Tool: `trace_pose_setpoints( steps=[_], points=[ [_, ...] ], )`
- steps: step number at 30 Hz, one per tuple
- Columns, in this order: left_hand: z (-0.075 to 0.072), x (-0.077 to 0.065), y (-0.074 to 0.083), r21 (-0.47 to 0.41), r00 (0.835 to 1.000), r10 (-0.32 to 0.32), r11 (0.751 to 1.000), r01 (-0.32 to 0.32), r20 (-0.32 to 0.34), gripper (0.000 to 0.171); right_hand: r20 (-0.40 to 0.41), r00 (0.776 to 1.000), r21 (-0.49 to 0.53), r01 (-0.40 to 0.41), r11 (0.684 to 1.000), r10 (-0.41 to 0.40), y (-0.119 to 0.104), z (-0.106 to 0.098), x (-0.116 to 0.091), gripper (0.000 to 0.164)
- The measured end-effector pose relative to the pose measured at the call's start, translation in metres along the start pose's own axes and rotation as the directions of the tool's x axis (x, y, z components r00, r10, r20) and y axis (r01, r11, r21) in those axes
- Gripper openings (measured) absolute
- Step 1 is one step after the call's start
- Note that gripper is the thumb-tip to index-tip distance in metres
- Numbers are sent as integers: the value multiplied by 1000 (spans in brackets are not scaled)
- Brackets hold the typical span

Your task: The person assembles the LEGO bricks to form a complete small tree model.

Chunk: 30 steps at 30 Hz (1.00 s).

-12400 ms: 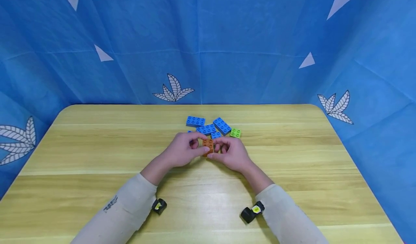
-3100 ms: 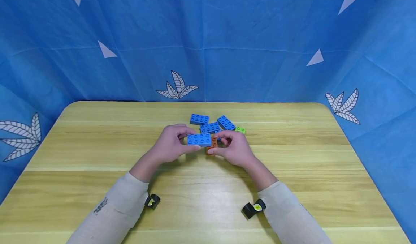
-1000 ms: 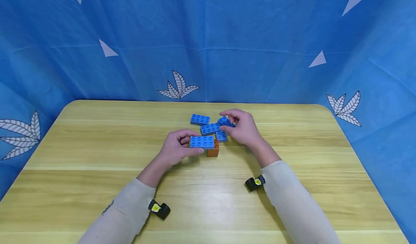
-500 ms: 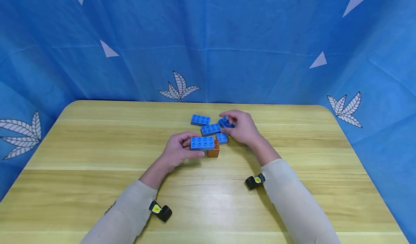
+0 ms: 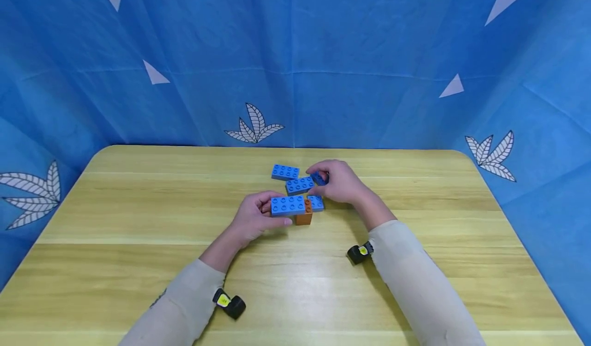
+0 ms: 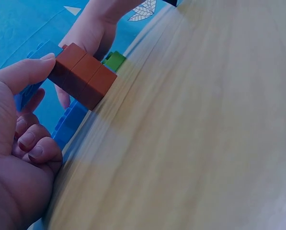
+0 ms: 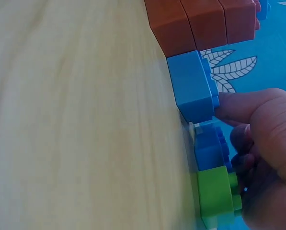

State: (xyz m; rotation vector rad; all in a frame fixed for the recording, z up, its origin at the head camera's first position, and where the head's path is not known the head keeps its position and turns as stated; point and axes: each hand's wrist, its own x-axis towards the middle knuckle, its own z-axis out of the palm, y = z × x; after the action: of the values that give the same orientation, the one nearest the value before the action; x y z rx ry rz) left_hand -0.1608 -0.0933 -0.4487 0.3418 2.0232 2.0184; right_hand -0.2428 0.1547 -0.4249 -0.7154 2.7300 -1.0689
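My left hand (image 5: 251,215) pinches a long blue brick (image 5: 287,205) by its left end, thumb at the near side. Its right end overlaps a stack of orange bricks (image 5: 303,218); the left wrist view shows three orange bricks (image 6: 83,76) in that stack. Whether the blue brick is pressed fully on, I cannot tell. My right hand (image 5: 341,183) hovers over the loose bricks, thumb and index finger apart around the right end of a long blue brick (image 5: 299,185). Another blue brick (image 5: 319,178) is partly hidden beneath this hand.
A small blue brick (image 5: 316,203) sits just behind the orange stack. Another long blue brick (image 5: 284,171) lies farther back. The green brick (image 7: 217,196), beside the right hand, is hidden in the head view. A blue cloth (image 5: 369,54) hangs behind the wooden table (image 5: 161,197).
Earlier both hands held the orange bricks; then the left brought a long blue brick to the stack. The right hand left the stack for the loose bricks, and just now shifted slightly left.
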Motion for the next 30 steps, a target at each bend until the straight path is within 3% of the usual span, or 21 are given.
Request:
trace_pose_setpoints(
  steps=[11,18,30],
  points=[
    [3,-1,0,17,1000,-1,1000,1,-2,43,13,1000,-60,-3,998,3,2,0,2,30],
    [3,0,-2,20,1000,20,1000,-20,4,40,-58,998,18,11,1000,-10,-4,-4,-7,29],
    [0,-2,-2,21,1000,23,1000,-23,-11,42,-140,990,115,40,993,-24,-4,-12,-39,31]
  ],
)
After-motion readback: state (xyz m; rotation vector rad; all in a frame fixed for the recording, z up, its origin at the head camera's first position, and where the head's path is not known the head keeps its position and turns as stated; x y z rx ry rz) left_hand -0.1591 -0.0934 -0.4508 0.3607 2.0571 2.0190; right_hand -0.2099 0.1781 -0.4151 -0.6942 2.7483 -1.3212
